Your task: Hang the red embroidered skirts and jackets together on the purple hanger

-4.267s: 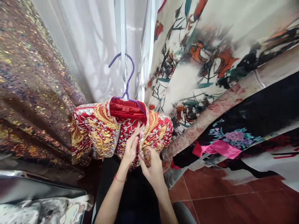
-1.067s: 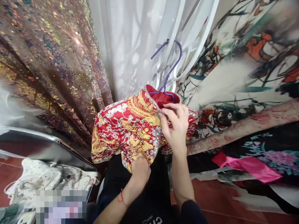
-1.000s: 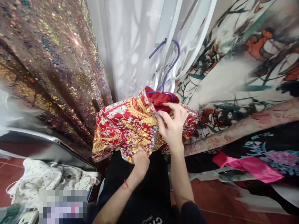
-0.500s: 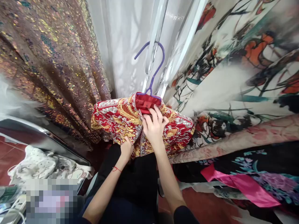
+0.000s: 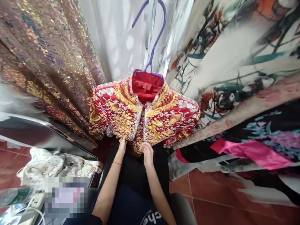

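Note:
A short red jacket with gold and silver embroidery hangs from a purple hanger, its collar upright and a small red size label inside the neck. The two front panels meet near the collar and part slightly lower down. My left hand is closed on the lower front edge of the left panel. With bent fingers, my right hand pinches the lower front edge just right of the opening. The fingertips of both hands are partly hidden by the cloth.
Sequinned fabric hangs at the left, and white fabric printed with flowers at the right. A pink ribbon lies over black floral cloth. White spotted cloth, a power strip and a plastic bottle are at the lower left.
My right hand has moved down from the collar to the jacket's lower front edge. The left hand stays at the hem. The jacket and hanger appear higher in view, with the collar now uncovered.

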### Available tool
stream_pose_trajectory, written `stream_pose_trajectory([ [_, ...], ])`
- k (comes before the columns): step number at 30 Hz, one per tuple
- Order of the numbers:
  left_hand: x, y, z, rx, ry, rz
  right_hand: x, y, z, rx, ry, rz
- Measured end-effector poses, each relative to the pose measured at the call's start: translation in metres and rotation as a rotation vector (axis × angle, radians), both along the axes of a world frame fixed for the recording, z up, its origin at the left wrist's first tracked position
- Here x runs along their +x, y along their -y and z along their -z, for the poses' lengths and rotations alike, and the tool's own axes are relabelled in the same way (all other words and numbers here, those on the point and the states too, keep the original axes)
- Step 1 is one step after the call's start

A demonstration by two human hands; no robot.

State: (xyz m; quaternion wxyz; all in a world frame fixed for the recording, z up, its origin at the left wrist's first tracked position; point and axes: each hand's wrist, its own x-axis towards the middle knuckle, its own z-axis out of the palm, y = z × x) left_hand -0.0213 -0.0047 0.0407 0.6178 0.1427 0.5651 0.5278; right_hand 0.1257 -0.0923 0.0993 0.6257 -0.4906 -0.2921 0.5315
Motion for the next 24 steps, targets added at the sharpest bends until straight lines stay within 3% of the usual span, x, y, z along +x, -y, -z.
stream_pose_trajectory([
  [4, -0.004, -0.001, 0.008, -0.048, 0.070, 0.075, -0.014, -0.004, 0.054, -0.234, -0.259, 0.064],
  [10, -0.009, 0.040, 0.015, 0.008, 0.181, 0.198, 0.006, 0.004, 0.096, -0.383, -0.485, 0.182],
  [14, -0.014, 0.059, 0.016, 0.013, 0.199, 0.252, -0.007, 0.006, 0.109, -0.384, -0.537, 0.158],
  [20, -0.014, 0.063, 0.014, 0.048, 0.189, 0.228, -0.068, 0.009, 0.109, -0.358, -0.521, -0.016],
  [24, -0.018, 0.068, 0.015, 0.060, 0.170, 0.164, -0.066, 0.016, 0.116, -0.390, -0.462, -0.038],
])
